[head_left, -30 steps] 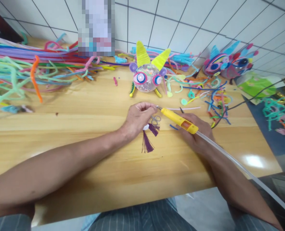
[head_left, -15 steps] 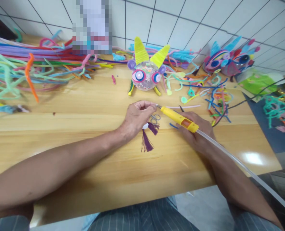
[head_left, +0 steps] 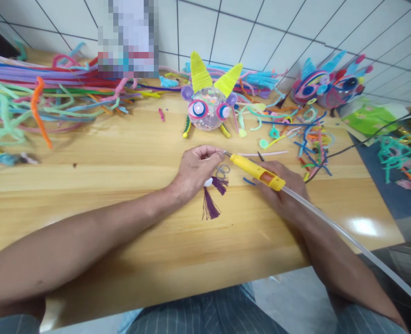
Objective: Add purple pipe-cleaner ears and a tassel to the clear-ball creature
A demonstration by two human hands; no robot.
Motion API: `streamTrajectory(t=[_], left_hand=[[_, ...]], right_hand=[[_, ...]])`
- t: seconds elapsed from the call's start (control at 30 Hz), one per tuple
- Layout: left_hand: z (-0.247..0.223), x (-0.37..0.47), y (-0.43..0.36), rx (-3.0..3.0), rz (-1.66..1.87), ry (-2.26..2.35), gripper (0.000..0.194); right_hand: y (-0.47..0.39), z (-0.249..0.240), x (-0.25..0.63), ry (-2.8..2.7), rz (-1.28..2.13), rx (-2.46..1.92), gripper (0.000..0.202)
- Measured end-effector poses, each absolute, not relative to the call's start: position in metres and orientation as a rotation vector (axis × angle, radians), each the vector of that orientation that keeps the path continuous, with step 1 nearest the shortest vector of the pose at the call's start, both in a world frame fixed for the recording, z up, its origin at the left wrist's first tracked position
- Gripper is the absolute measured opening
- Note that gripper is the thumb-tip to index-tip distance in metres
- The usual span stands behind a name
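My right hand (head_left: 283, 185) is closed round a yellow hot glue gun (head_left: 256, 170); a long translucent glue stick (head_left: 333, 229) runs out of its rear end. The gun's metal nozzle points left and meets the fingertips of my left hand (head_left: 200, 164). That hand is closed in a pinch, and what sits between thumb and forefinger is too small to make out. Below its palm lie dark purple tassels (head_left: 210, 204) with a white piece (head_left: 208, 182) at their top. Scissor handles (head_left: 222, 171) show just beside the thumb, their blades hidden.
Behind my hands stands a clear ball figure (head_left: 209, 111) with yellow ears and ringed eyes. Bundles of pipe cleaners (head_left: 45, 76) spread at the left, and cut scraps (head_left: 312, 144) at the right. More decorated figures (head_left: 325, 86) stand far right. A black cord (head_left: 358, 141) crosses the right side.
The whole view has shifted very slightly to the left. Both hands keep their grip, and the nozzle stays at my left fingertips.
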State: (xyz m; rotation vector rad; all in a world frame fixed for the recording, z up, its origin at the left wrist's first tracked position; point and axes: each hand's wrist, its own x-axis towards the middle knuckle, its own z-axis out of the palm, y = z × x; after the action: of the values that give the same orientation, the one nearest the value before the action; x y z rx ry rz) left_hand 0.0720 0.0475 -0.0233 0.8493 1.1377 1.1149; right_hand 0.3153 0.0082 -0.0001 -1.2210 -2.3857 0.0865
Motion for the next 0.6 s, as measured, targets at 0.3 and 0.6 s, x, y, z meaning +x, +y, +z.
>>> streamTrajectory(t=[0.3, 0.6], left_hand=[[-0.0235, 0.072, 0.0471, 0.842, 1.112, 1.132, 0.006], [-0.0217, 0.0724, 0.0464, 0.847, 1.104, 1.128, 0.005]], right_hand=[[0.0071, 0.0003, 0.314, -2.387, 0.072, -1.282, 0.028], [0.0074, 0.0001, 0.3137, -2.367, 0.087, -1.265, 0.027]])
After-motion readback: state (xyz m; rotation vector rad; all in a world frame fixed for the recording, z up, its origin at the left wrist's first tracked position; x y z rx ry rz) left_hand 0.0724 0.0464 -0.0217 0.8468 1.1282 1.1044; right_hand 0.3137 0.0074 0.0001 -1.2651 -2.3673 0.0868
